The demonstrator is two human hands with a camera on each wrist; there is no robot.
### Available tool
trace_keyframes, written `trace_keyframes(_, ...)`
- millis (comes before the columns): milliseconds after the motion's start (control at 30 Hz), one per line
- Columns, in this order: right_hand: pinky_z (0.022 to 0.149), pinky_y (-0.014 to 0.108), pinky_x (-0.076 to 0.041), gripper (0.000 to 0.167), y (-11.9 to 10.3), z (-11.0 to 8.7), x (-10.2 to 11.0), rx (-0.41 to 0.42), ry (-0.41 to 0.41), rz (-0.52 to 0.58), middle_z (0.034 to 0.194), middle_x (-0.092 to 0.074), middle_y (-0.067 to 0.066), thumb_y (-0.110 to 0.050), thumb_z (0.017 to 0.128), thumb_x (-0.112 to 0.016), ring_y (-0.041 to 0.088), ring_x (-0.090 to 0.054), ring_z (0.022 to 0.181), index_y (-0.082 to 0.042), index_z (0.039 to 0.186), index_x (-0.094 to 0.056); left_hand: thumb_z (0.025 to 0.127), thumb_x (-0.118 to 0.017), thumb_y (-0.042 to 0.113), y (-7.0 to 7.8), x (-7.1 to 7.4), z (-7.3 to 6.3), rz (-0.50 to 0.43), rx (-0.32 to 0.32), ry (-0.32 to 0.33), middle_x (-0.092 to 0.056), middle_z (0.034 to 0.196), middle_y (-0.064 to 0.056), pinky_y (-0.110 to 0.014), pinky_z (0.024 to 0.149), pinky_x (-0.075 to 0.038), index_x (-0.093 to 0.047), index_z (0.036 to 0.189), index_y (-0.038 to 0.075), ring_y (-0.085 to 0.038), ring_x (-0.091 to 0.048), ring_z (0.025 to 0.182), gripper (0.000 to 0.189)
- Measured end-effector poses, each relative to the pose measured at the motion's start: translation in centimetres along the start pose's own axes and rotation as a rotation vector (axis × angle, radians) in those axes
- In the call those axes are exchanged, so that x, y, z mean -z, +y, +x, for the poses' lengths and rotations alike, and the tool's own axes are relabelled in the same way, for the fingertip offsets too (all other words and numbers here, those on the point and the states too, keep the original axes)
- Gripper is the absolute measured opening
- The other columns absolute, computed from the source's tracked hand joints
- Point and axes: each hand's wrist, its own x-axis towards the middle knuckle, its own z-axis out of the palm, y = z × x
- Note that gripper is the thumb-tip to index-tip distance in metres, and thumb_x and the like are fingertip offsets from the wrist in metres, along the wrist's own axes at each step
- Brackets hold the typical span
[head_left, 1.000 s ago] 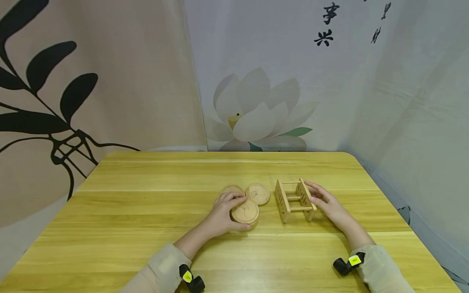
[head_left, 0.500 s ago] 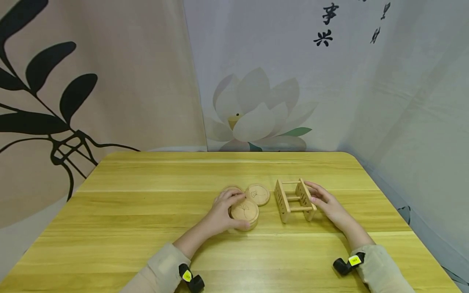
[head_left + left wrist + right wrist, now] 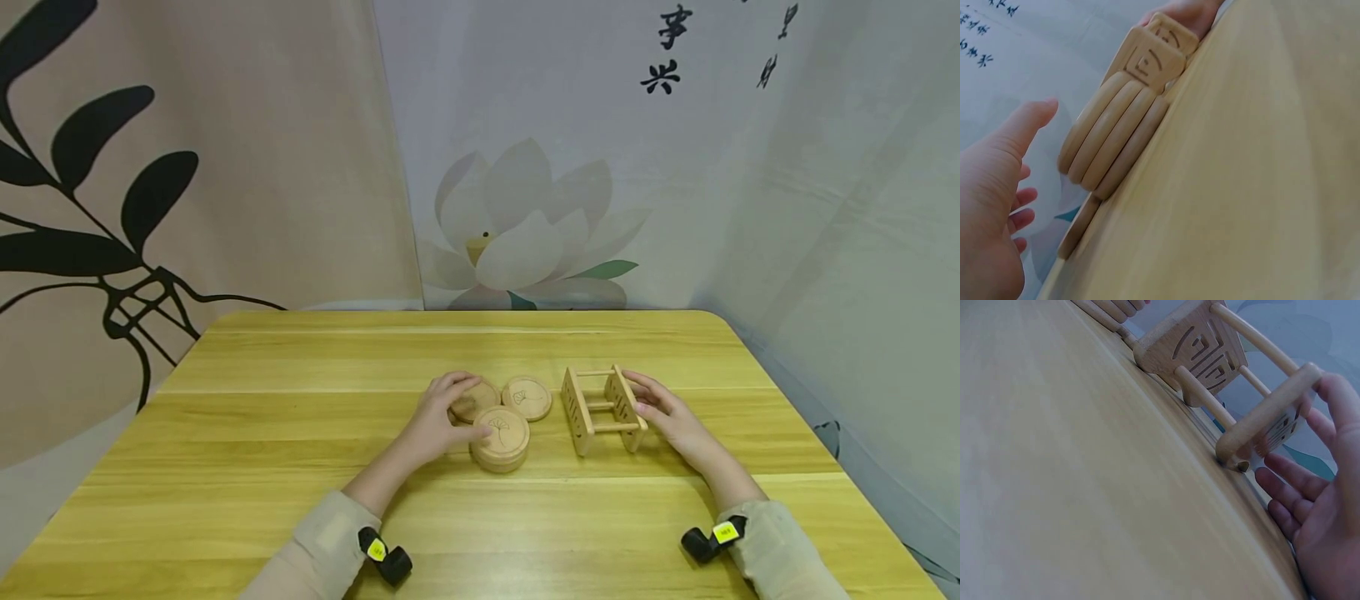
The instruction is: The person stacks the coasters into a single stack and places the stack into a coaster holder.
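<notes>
The left hand [image 3: 997, 187] reaches in between eight and nine o'clock, thumb stretched toward two o'clock, fingers apart from a stack of four round wooden coasters [image 3: 1110, 137] just off centre toward ten. One coaster [image 3: 1079, 231] lies between seven and eight. A fretwork wooden coaster rack [image 3: 1169, 59] stands at twelve, the right hand [image 3: 1188, 14] just beyond. Wood-grain tabletop [image 3: 1241, 156] spreads toward three; black characters [image 3: 985, 60] mark the backdrop [image 3: 1054, 50] at ten.

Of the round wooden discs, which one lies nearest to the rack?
The rear right disc; the rear left disc and the front stack both lie farther from the rack.
</notes>
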Motion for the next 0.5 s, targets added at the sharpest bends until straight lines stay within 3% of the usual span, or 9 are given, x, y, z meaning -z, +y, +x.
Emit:
trace_keyframes(300, 0.090, 0.020, -0.041, 0.050, 0.1, 0.0, 0.0, 0.005, -0.001, 0.006, 0.137, -0.042, 0.030, -0.010, 0.102, -0.045, 0.005, -0.051, 0.112, -0.004, 0.149, -0.030, 0.073, -0.085, 0.029, -1.0, 1.0, 0.3, -0.002, 0.033, 0.057, -0.042, 0.141, -0.013, -0.058, 0.103, -0.028, -0.050, 0.139, 0.005, -0.032, -0.033, 0.130, 0.079)
trace_keyframes(500, 0.089, 0.021, -0.043, 0.050, 0.0, 0.0, 0.0, 0.011, -0.008, 0.022, 0.137, -0.041, 0.031, -0.009, 0.102, -0.044, 0.006, -0.052, 0.112, -0.003, 0.149, -0.029, 0.074, -0.083, 0.034, -2.0, 1.2, 0.5, 0.004, 0.045, 0.056, -0.038, 0.144, -0.015, -0.058, 0.103, -0.028, -0.048, 0.140, 0.006, -0.033, -0.031, 0.131, 0.080)
